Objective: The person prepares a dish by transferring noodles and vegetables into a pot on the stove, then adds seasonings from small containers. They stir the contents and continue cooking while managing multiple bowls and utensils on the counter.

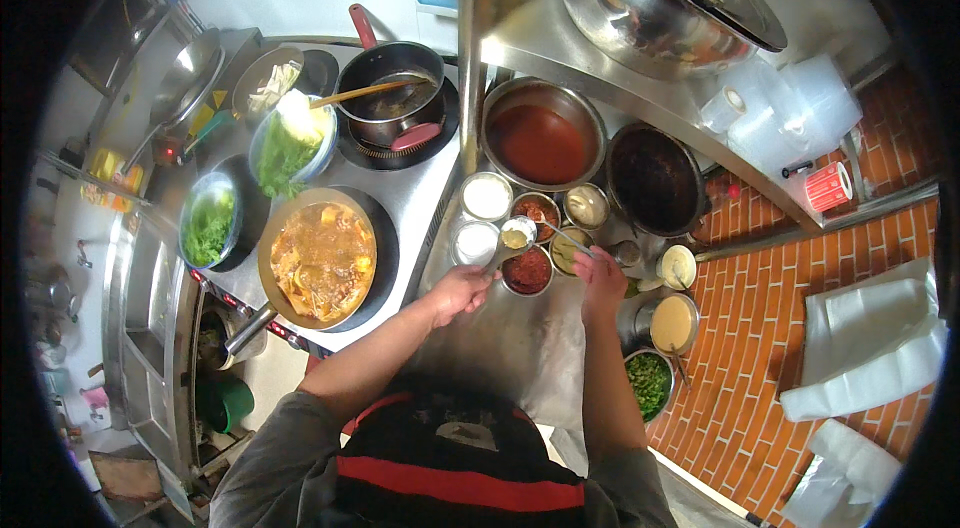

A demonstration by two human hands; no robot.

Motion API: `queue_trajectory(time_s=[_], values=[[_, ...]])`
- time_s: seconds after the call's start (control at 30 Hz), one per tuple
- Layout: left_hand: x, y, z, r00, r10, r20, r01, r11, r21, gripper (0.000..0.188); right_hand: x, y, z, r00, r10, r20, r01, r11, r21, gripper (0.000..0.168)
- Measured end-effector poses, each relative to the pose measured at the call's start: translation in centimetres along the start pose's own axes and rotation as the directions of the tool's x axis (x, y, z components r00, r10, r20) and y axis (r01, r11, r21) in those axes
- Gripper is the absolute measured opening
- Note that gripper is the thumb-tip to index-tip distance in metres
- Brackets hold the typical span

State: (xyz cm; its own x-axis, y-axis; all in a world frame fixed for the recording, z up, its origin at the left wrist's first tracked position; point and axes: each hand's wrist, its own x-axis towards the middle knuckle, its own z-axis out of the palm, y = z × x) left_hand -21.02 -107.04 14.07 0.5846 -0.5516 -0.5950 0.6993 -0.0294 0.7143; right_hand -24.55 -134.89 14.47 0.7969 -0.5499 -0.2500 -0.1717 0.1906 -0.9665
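My left hand (459, 295) grips the handle of a metal ladle (516, 234), whose bowl carries a small heap of yellowish seasoning above the steel tubs. In my right hand (602, 279) is a thin metal spoon (566, 237), its tip close to the ladle. Beneath and around them stand a tub of dark red chili (527, 280), a tub of red-brown paste (541, 207), a tub of olive-yellow powder (564, 258), and two tubs of white seasoning (474, 244), (487, 196). A frying pan (264, 250) of bubbling stew sits on the cooker at the left.
Bowls of leafy greens (208, 220) and a saucepan (390, 67) with chopsticks stand on the cooker. Behind the tubs are a pot of red sauce (541, 142) and a dark pot (655, 179). A steel shelf (630, 89) overhangs them. Chopped greens (646, 384) stand right.
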Motion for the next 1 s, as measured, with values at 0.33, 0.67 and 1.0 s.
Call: queue_trajectory(time_s=[0.33,0.67,1.0], values=[[-0.8,2.1,1.3,0.998,0.056,0.039,-0.053,0.996,-0.070,0.028,-5.7,-0.2,-0.1,0.799,-0.490,0.347,0.601,0.667,-0.441,0.030],[-2.2,1.0,0.6,0.998,0.041,0.039,-0.039,0.997,-0.060,0.027,-6.2,-0.4,-0.4,0.685,-0.642,0.344,0.705,0.468,-0.532,0.033],[-12.6,-0.3,-1.2,0.990,0.129,0.053,-0.120,0.981,-0.155,0.031,-6.2,5.2,3.1,0.976,-0.144,0.162,0.165,0.978,-0.128,0.032]])
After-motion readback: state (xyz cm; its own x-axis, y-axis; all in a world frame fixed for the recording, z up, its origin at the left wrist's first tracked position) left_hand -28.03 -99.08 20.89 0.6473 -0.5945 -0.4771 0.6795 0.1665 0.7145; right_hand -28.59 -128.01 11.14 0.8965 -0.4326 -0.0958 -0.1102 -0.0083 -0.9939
